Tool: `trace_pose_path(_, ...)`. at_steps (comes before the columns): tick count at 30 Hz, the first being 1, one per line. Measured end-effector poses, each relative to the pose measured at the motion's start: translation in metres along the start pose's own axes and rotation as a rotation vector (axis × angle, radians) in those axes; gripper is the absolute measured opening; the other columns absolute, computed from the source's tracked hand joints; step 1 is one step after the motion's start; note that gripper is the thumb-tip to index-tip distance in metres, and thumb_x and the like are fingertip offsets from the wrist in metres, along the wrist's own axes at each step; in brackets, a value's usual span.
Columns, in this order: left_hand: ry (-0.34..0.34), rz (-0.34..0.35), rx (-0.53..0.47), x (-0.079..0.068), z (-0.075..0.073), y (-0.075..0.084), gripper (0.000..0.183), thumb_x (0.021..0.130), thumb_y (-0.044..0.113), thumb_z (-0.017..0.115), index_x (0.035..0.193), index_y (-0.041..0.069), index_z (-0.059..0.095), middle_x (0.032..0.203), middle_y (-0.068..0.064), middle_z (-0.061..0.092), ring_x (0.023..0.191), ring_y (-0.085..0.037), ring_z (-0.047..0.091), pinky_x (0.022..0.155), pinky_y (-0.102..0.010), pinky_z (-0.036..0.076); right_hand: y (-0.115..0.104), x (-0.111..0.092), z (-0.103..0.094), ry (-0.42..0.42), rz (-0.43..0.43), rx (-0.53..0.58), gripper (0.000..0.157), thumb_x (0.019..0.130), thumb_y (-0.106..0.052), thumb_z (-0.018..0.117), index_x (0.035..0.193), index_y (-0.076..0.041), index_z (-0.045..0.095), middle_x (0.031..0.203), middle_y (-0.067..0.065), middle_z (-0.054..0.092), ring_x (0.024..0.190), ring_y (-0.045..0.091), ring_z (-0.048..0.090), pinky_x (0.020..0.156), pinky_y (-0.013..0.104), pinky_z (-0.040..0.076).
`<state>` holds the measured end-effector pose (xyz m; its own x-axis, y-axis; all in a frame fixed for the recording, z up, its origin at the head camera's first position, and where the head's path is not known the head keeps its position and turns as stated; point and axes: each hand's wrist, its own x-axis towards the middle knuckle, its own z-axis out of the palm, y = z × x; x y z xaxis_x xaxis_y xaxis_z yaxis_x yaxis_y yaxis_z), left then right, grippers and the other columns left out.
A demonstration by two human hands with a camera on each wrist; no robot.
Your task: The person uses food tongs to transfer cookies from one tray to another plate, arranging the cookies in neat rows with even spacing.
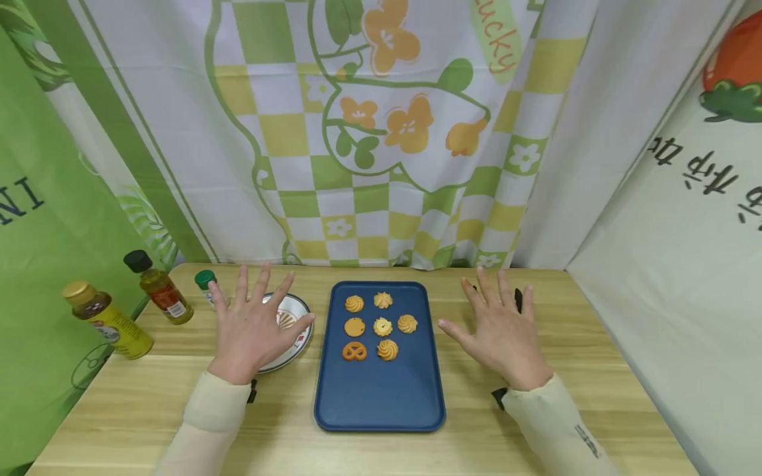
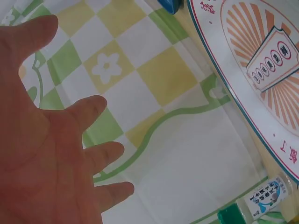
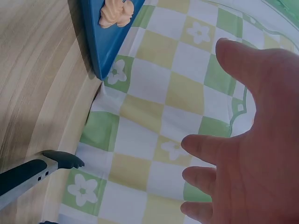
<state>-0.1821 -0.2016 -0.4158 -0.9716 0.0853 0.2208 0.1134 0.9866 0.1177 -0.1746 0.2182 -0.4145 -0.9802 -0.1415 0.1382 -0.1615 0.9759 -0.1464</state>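
Note:
My left hand (image 1: 253, 334) is held over a white plate (image 1: 292, 352) with a dark rim, fingers spread, nothing in it. The plate's sunburst print shows in the left wrist view. On the other side, my right hand (image 1: 506, 334) is spread the same way and holds nothing. A utensil with a toothed black tip (image 3: 63, 159) and metal edging, resembling tongs, lies near it, mostly hidden by the hand in the head view. Between the hands lies a blue tray (image 1: 381, 400) bearing several round cookies (image 1: 387, 350) and one pretzel-shaped cookie (image 1: 354, 351).
A yellow bottle (image 1: 122, 334) with a gold cap and an oil bottle (image 1: 167, 294) with a black cap stand at the table's left. A green-capped jar (image 1: 206, 281) is behind the left hand. A checked curtain (image 1: 381, 225) hangs along the back edge.

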Motion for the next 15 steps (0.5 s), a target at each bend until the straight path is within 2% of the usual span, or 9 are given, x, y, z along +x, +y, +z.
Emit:
trace_pose_path(4,0.010,-0.020,-0.014,0.002,0.001,0.000,0.085,0.103,0.071,0.062,0.173,0.026,0.044,0.183,-0.022,0.031,0.169,-0.058,0.020,0.131,-0.092,0.001,0.000,0.001,-0.001,0.001,0.004,0.017,0.099,0.104,-0.081,0.053,0.177,-0.017,0.035,0.188,0.016,0.015,0.173,0.052,0.008,0.133,0.087,-0.003)
trace_pose_path(8,0.036,-0.040,-0.085,0.003,-0.001,-0.006,0.077,0.107,0.056,0.066,0.171,0.018,0.046,0.173,-0.029,0.043,0.157,-0.062,0.040,0.128,-0.090,0.022,0.000,0.002,-0.001,-0.004,0.014,0.043,0.098,0.103,-0.080,0.055,0.176,-0.017,0.037,0.188,0.018,0.018,0.173,0.054,0.010,0.134,0.087,0.003)
trace_pose_path(12,0.056,-0.060,-0.167,0.002,-0.003,-0.021,0.064,0.110,0.043,0.066,0.162,0.008,0.057,0.158,-0.031,0.058,0.139,-0.058,0.058,0.110,-0.080,0.051,0.002,0.004,0.003,-0.001,0.012,0.061,0.096,0.103,-0.078,0.057,0.174,-0.016,0.041,0.185,0.021,0.025,0.170,0.056,0.019,0.134,0.087,0.010)
trace_pose_path(15,0.052,-0.062,-0.234,0.001,0.001,-0.035,0.054,0.111,0.034,0.065,0.154,0.002,0.064,0.145,-0.032,0.068,0.125,-0.054,0.069,0.091,-0.072,0.062,0.006,0.003,0.007,0.000,0.016,0.072,0.094,0.104,-0.076,0.058,0.173,-0.014,0.043,0.183,0.024,0.030,0.166,0.058,0.027,0.132,0.087,0.018)
